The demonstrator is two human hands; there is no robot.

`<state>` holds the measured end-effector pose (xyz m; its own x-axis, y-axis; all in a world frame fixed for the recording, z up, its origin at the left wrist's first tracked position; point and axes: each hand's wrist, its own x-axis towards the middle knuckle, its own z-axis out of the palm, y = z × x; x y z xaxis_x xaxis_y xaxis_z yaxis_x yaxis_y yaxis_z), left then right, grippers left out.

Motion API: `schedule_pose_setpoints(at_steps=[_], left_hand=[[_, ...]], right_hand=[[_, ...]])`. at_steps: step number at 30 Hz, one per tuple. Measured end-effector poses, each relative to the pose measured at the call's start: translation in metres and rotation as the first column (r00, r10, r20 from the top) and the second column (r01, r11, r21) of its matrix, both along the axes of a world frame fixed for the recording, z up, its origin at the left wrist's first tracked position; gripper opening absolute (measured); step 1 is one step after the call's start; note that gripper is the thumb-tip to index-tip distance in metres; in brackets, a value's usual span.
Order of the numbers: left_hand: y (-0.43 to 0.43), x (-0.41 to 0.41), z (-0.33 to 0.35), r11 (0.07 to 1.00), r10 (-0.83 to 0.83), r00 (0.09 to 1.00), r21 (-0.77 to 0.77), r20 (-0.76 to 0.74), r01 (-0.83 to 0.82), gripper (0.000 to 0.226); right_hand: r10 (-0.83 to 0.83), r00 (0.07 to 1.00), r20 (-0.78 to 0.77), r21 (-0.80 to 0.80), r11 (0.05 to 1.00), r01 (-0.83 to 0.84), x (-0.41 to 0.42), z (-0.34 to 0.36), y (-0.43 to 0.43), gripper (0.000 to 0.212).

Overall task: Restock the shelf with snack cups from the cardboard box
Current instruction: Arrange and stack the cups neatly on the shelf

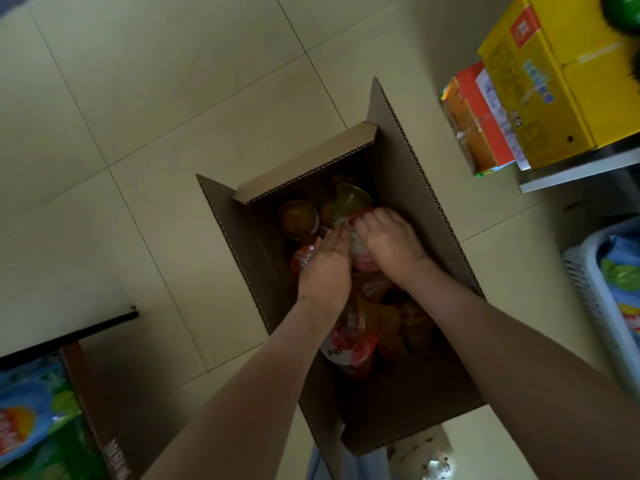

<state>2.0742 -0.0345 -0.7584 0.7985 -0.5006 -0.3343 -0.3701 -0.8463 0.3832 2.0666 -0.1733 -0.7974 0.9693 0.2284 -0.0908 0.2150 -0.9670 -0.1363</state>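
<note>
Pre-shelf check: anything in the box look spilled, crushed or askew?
No spill shows. The cups in the box lie jumbled at odd angles, not in rows. The right hand curls over a red-and-white cup; the left hand presses its side. Too dark inside to judge dents.

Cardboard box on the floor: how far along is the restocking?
Hard to say what is done: no cups show on the shelf. In hand: inside the cardboard box, the right hand grips a snack cup and the left hand presses against it. Left: several other cups lie inside.
</note>
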Motion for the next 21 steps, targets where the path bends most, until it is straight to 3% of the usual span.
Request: schedule_pose_setpoints(at_steps=[5,8,10,13,14,18,21], left_hand=[[0.009,0.008,0.036,0.987,-0.145,0.985,-0.062,0.093,0.151,0.046],[0.015,0.002,0.078,0.976,-0.157,0.983,-0.136,0.099,0.170,0.038],[0.015,-0.004,0.107,0.958,-0.206,0.972,-0.181,0.115,0.225,0.034],[0.004,-0.009,0.166,0.935,-0.227,0.967,-0.253,0.113,0.248,0.022],[-0.002,-0.012,0.184,0.929,-0.240,0.964,-0.261,0.115,0.262,0.015],[-0.028,-0.025,0.250,0.906,-0.270,0.948,-0.290,0.167,0.309,0.036],[-0.055,-0.036,0.298,0.875,-0.294,0.909,-0.300,0.295,0.380,0.021]], right_hand=[[-0.153,0.988,0.035,0.233,0.962,0.141,-0.024,0.067,0.009,0.033],[-0.195,0.979,0.065,0.282,0.944,0.169,-0.041,0.113,0.011,0.028],[-0.199,0.980,0.016,0.268,0.945,0.188,-0.054,0.144,0.008,0.028],[-0.279,0.954,-0.112,0.290,0.909,0.300,-0.073,0.201,-0.005,0.047],[-0.300,0.942,-0.151,0.330,0.883,0.334,-0.079,0.217,-0.009,0.047],[-0.426,0.879,-0.214,0.584,0.665,0.465,-0.106,0.277,-0.031,0.017],[-0.512,0.812,-0.281,0.630,0.540,0.558,-0.126,0.325,-0.049,0.027]])
